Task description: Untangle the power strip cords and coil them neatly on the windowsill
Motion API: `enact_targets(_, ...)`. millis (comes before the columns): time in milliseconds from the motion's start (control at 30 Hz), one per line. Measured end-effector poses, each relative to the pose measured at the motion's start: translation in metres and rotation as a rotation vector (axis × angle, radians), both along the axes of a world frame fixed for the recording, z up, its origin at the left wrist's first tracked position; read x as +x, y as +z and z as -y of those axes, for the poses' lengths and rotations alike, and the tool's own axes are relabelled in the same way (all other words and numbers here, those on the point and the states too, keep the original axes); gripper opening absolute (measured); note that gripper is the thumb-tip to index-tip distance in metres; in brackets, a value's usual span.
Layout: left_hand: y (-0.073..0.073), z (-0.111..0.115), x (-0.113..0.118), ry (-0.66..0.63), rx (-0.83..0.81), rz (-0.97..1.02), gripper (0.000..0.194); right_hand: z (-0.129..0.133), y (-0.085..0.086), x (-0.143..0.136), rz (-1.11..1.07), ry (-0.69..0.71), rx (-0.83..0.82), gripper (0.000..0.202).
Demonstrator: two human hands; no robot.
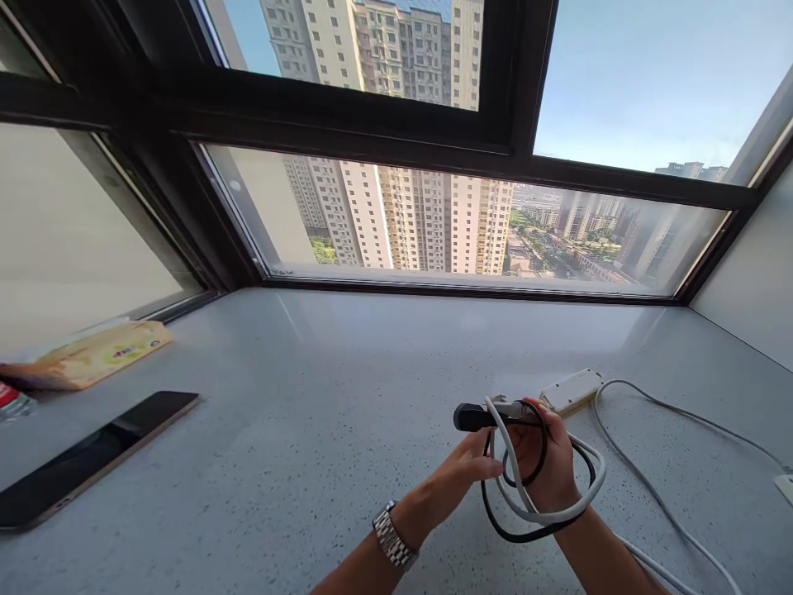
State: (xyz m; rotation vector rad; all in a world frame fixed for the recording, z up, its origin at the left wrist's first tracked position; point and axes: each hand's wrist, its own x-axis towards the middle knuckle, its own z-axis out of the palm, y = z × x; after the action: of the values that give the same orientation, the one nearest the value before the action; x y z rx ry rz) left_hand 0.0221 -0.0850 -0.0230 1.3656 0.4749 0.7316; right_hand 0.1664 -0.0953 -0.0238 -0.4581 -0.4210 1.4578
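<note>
A looped bundle of white cable (590, 494) and black cable (526, 536) is held up above the speckled sill. My right hand (554, 463) is closed around the coils, its fingers near a grey connector (509, 408). My left hand (474, 464) is closed at the left side of the loops, its thumb pointing right; its other fingers are partly hidden behind the cables. A black plug-like end (469, 417) sticks out to the left, just above my left hand. A metal-band watch (392, 535) is on my left wrist.
Behind my right hand lies a white power strip (571, 392) with a grey cord (657, 498) looping right to a white block (785, 486). A phone or tablet (92, 459), a tissue pack (92, 355) and a red-labelled bottle (12, 402) lie left. Dark-framed windows (372, 116) rise beyond.
</note>
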Motion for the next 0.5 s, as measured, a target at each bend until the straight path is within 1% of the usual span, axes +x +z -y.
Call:
enact_targets(33, 0.002, 0.002, 0.004, -0.001, -0.023, 0.059, 0.069, 0.001, 0.003, -0.001, 0.012, -0.010, 0.020, 0.009)
enact_targets(100, 0.002, 0.007, 0.016, 0.067, -0.070, 0.135, 0.074, 0.002, 0.006, -0.004, 0.069, -0.036, 0.059, 0.012)
enact_targets(233, 0.000, 0.007, 0.043, 0.377, -0.236, 0.208, 0.085, 0.003, 0.004, -0.010, 0.205, -0.101, 0.081, 0.017)
enact_targets(300, 0.002, 0.004, 0.050, 0.481, -0.304, 0.247, 0.088, 0.003, 0.001, -0.011, 0.255, -0.125, 0.065, 0.016)
enact_targets(367, 0.006, 0.001, 0.053, 0.502, -0.337, 0.305, 0.089, 0.003, -0.002, -0.010, 0.270, -0.145, 0.065, 0.015)
enact_targets(500, 0.016, -0.002, 0.055, 0.486, -0.384, 0.404, 0.085, 0.002, -0.010, -0.009, 0.270, -0.186, 0.124, 0.016)
